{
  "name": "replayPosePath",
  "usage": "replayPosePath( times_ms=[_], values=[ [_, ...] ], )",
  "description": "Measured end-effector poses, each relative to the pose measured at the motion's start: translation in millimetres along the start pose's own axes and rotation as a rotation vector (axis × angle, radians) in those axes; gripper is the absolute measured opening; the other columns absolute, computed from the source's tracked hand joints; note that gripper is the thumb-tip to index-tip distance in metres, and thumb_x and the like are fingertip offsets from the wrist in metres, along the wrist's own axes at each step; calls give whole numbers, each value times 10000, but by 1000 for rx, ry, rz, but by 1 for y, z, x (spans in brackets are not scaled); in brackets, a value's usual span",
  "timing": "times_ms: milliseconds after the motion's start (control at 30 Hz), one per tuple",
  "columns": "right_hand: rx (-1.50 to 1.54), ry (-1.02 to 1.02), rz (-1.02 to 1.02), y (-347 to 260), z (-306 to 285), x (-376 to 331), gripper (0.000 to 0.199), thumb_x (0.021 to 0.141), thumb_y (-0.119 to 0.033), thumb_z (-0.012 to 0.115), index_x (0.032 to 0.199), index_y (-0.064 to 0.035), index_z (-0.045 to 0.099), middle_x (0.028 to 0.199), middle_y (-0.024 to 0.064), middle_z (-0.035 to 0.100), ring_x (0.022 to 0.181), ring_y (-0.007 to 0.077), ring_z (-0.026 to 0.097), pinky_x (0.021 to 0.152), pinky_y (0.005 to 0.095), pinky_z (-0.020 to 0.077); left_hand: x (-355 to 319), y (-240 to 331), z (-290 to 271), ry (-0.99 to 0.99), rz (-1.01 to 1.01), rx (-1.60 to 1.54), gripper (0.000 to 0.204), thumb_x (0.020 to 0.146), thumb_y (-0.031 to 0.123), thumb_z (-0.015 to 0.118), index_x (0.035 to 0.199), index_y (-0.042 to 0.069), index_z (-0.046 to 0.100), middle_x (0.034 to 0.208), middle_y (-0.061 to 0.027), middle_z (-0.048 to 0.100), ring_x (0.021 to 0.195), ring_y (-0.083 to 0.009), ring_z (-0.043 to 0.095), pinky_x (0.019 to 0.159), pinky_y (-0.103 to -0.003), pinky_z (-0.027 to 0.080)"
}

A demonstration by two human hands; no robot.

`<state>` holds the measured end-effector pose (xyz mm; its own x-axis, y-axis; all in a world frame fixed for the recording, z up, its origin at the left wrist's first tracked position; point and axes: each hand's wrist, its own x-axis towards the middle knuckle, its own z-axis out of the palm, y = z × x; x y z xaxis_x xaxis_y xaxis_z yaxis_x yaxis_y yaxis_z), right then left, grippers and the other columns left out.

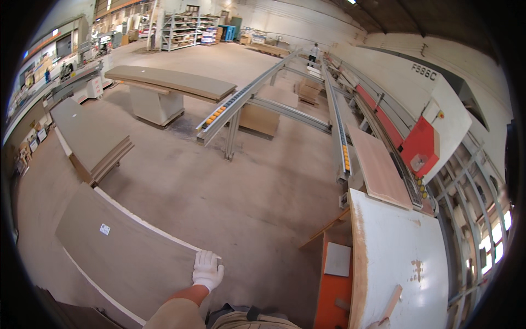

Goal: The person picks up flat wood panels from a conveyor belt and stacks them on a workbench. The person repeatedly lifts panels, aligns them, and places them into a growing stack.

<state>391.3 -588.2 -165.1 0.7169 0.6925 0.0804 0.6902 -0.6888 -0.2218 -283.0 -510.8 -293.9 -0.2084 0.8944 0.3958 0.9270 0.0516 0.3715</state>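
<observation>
My left hand (208,271), in a white glove, is at the near right corner of a large grey-brown board (137,241). Its fingers lie together over the board's pale edge, and the thumb sits apart at the end. A small white label is stuck on the board's face. To my right is a white-topped worktable (400,252) with a worn wooden edge. A short wooden strip (392,302) rests on it near the lower edge. Beside the strip a pale shape is cut off by the picture's edge; I cannot tell whether it is my right hand.
Another board stack (93,137) stands at left, and a long panel (170,81) lies on a grey block. Roller rails (252,88) run away from me toward a distant person (314,52). A white and red machine (422,145) lines the right side. An orange compartment (333,285) opens under the worktable.
</observation>
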Motion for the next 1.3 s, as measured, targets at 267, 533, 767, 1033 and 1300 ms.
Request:
replayPosePath(
  times_ms=[267, 533, 767, 1033, 1300],
  values=[
    [35, -73, 9, -31, -29, -14, 553, 959, -179, 497, 1406, 118, 632, 1377, 381, 654, 1307, 522, 613, 1170, 499, 470, 0, 3, -3, 15, -22, -20, 319, 797, 261, 747, 1025, 80, 617, 1112, -149, 591, 1182, -375, 543, 1095, -536, 412],
    [6, 5, 4, -39, -33, -21, 494, 958, -173, 509, 1322, 119, 672, 1281, 379, 693, 1227, 528, 648, 1123, 516, 501, -1, 0, -2, 39, 3, 8, 322, 816, 298, 730, 1041, 87, 638, 1126, -146, 614, 1192, -366, 554, 1110, -521, 415],
    [25, -39, 1, -31, -32, -18, 459, 966, -181, 518, 1272, 109, 697, 1232, 370, 714, 1182, 525, 667, 1097, 522, 518, -2, 0, 1, 3, -14, 44, 328, 832, 316, 715, 1051, 82, 646, 1137, -154, 614, 1209, -362, 553, 1124, -522, 411],
    [-93, 50, -53, -12, -17, -7, 446, 972, -220, 547, 1259, 83, 703, 1209, 357, 723, 1165, 508, 682, 1075, 521, 534, -3, -1, 1, -12, -26, 44, 338, 838, 326, 711, 1058, 78, 645, 1159, -156, 620, 1222, -361, 553, 1138, -519, 407],
    [-152, 99, -57, -9, -8, -4, 449, 945, -253, 573, 1250, 53, 696, 1188, 337, 726, 1147, 482, 695, 1061, 522, 544, -2, 0, -1, 13, -11, 39, 325, 831, 303, 713, 1050, 73, 645, 1143, -156, 616, 1219, -365, 550, 1126, -519, 410]
  ],
)
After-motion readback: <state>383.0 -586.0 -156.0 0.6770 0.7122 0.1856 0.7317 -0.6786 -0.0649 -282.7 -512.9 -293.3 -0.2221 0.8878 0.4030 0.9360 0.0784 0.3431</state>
